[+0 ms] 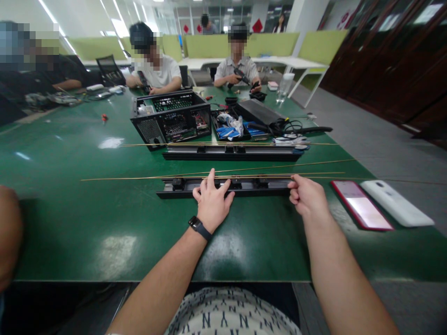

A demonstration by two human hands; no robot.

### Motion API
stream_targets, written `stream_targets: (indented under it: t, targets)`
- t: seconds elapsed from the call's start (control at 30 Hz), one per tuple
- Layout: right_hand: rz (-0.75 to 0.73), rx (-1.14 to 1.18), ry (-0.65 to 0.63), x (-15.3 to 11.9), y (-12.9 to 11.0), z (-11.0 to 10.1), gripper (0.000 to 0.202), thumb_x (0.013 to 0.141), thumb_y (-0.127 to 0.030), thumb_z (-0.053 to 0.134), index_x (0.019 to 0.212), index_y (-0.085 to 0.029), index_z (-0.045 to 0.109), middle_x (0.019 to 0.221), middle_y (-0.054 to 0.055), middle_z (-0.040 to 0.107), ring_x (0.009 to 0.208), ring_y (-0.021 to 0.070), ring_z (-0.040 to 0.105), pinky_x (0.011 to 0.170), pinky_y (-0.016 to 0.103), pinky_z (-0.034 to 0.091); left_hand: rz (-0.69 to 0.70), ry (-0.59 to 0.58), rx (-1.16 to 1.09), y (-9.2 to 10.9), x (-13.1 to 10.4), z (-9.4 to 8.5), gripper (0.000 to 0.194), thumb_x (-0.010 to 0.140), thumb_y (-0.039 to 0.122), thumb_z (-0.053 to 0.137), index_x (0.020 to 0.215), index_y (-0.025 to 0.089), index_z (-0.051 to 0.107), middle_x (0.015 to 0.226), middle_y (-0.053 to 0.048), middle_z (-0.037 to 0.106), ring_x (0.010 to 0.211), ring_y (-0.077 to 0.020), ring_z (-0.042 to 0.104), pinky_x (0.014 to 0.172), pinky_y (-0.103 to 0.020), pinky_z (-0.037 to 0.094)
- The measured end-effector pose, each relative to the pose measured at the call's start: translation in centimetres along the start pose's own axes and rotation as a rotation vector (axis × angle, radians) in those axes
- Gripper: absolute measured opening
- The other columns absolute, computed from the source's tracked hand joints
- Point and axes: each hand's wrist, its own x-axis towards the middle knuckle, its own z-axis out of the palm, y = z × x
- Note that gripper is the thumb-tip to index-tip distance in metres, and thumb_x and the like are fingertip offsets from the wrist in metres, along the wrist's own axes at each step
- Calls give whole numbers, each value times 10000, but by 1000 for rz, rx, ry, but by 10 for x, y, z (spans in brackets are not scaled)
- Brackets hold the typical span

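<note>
A long black metal rail (pixel 188 194) with a grey inner channel and several black blocks lies crosswise in front of me. My left hand (pixel 212 195) rests on its middle with the fingers spread. At the rail's right end my right hand (pixel 309 193) is closed, thumb and index finger pinched on a thin brass-coloured rod (pixel 122 179); the exact grip is partly hidden. Several such rods run along the rail and stick out past both ends. Farther back lies a second black rail (pixel 230 157), also with thin rods along it.
Behind the rails stand an opened computer case (pixel 171 116) and a black tray (pixel 247 136) holding blue-and-white gloves (pixel 230 128). To the right lie a red-edged phone (pixel 361 204) and a white oblong device (pixel 394 202). People sit around the green table (pixel 87 209); someone's arm (pixel 9 237) is close on my left.
</note>
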Motion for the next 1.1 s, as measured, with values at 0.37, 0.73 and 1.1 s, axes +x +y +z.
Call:
stream_targets:
  t: [0.37,0.73,1.1]
  targets:
    - [-6,29,43,4,-3,-4,176,867,-202,704,770,-195,558,546,-58,575,301,46,349,255,174,208,8,8,1,-1,0,0,421,983,500,598,1391,425,667,1741,-131,274,1449,-371,427,1054,-607,402]
    - [-1,40,64,8,-4,-7,145,848,-175,681,757,-189,569,535,-58,559,305,45,347,258,173,206,-4,-8,-12,0,0,-1,430,982,503,594,1401,428,660,1748,-110,264,1457,-370,414,1068,-605,395]
    - [18,20,56,5,-4,-4,161,853,-170,678,749,-194,558,547,-39,597,299,48,345,255,174,203,3,4,-10,0,-1,0,424,980,500,600,1391,420,667,1744,-122,269,1458,-374,416,1065,-611,397]
